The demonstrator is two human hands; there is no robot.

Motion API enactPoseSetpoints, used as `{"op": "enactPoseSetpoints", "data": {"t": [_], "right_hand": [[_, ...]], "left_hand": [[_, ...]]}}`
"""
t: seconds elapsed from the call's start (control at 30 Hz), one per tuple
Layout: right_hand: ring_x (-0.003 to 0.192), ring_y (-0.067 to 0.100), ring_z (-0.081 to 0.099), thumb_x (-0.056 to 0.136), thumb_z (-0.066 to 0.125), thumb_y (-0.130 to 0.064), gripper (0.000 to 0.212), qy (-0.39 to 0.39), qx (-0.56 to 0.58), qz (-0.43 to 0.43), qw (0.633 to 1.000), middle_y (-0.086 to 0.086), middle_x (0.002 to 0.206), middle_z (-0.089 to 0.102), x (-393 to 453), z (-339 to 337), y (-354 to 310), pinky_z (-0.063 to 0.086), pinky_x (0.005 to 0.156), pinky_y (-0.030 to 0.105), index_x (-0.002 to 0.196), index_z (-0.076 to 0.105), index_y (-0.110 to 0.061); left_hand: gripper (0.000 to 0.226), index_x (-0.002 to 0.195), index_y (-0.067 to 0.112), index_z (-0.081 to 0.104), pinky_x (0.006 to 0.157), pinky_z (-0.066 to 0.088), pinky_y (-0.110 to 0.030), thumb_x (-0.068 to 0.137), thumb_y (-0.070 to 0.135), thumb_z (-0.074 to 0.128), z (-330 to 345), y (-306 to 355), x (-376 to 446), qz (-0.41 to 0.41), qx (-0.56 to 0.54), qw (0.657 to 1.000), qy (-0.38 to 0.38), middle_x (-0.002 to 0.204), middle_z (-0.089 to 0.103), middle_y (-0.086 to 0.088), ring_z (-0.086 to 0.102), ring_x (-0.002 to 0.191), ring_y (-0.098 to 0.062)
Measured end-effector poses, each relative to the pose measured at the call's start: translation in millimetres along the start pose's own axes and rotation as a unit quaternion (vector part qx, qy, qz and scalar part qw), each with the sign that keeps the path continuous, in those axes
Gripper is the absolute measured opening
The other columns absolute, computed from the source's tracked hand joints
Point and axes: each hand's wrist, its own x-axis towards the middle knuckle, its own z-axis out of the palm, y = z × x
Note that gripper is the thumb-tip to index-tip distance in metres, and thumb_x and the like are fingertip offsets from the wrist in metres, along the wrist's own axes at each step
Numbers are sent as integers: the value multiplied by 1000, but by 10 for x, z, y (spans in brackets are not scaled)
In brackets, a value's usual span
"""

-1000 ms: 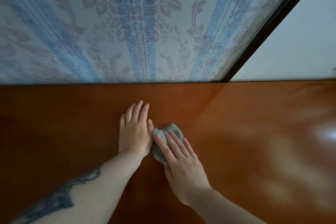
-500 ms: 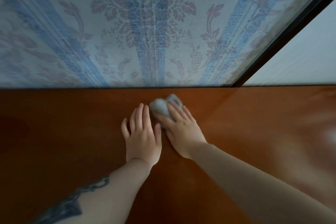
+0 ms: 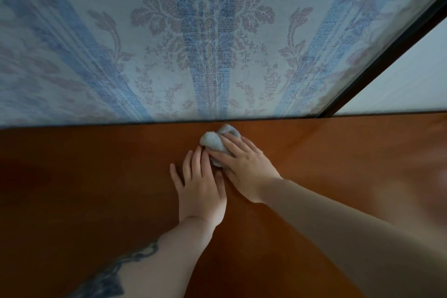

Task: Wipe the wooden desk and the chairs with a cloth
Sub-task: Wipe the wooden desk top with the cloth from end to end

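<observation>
Where the wooden desk (image 3: 96, 201) meets the wall at its far edge, a small bunched-up grey cloth (image 3: 214, 141) lies on the top, just short of that edge and a bit R of centre. The right hand (image 3: 244, 164) is on it, palm down, fingers straight & slightly spread over the near/R part of the cloth, pressing it flat to the wood; the far, L lump of cloth sticks out past the fingertips. Thumb lies along the near side of the cloth; can't tell if it hooks under.

The left hand (image 3: 200, 184) lies flat on the bare desk just beside the R hand, on its L & a little nearer the person. Fingers straight, mostly together, little finger splayed out to the L; it holds nothing. Its fingertips reach the near edge of the cloth, touching or almost, can't tell which. Thumb side sits right up against the R hand.

L forearm comes in from bottom L w/ a dark tattoo (image 3: 113, 271) on it; R forearm comes in from bottom R.

Desk top is glossy red-brown, w/ pale blurred reflections on the R side. Behind it: wallpaper (image 3: 205, 43) w/ blue stripes & floral pattern. At R a dark frame strip (image 3: 387, 55) runs diagonally, w/ a pale plain panel (image 3: 411, 80) beyond it.
</observation>
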Motion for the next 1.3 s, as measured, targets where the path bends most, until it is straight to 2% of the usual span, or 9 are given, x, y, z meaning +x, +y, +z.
{"op": "enactPoseSetpoints", "data": {"t": [0.13,0.37,0.5,0.67,0.87,0.97,1.13,1.2,1.3], "right_hand": [[149,9,-6,98,19,-44,53,-66,-11,-83,994,-7,162,3,-688,-58,591,-6,119,33,150,9,-51],[144,26,27,93,37,-27,48,160,80,321,930,9,152,39,-115,196,42,19,119,47,139,51,-27],[147,18,21,94,35,-30,49,107,67,149,981,1,156,33,-737,369,-523,18,117,42,143,44,-33],[146,13,21,92,41,-41,61,-17,-48,-5,999,-4,157,29,-1553,251,102,16,115,38,150,23,-44],[150,20,-2,101,31,-34,51,93,100,360,923,4,163,8,-308,64,102,1,120,40,151,26,-35],[147,24,20,93,30,-33,52,119,55,239,962,7,158,28,-361,233,-315,19,118,45,144,43,-32],[147,17,18,94,37,-41,60,-6,-82,-67,994,-2,159,20,-1182,183,266,10,114,38,150,19,-45],[144,21,28,94,36,-38,54,22,-96,-5,995,0,156,26,-1035,110,595,10,116,36,148,29,-40],[149,20,15,101,38,-32,48,113,35,267,957,3,160,22,-425,95,447,-1,120,35,149,33,-34]], "left_hand": [[56,143,12,41,113,22,-60,95,37,27,-4,11,-7,4,7,1000,-1,148,41,-4,32,138,-23],[57,142,11,43,112,23,-61,93,37,27,2,3,-6,12,-2,1000,9,147,43,-6,32,137,-24],[57,139,9,45,111,24,-63,92,35,30,15,-6,-7,14,-10,1000,18,144,45,-8,34,136,-26],[55,140,9,45,111,24,-62,94,35,31,-11,2,-17,19,-2,1000,10,145,45,-9,36,137,-28],[57,141,9,46,111,25,-62,93,35,28,-11,15,-16,14,5,1000,8,145,45,-8,35,136,-27],[57,138,7,49,109,26,-64,91,34,30,-3,19,-15,18,-7,1000,21,143,48,-9,37,134,-28],[56,137,6,49,109,26,-65,92,33,32,-4,19,-6,25,-6,999,21,142,48,-11,38,134,-29],[56,138,7,49,109,26,-65,93,34,30,-10,29,4,23,-4,999,22,142,48,-10,38,134,-29],[57,140,8,46,110,25,-63,94,35,27,-8,20,-2,18,2,1000,12,144,46,-9,35,135,-28]]}}
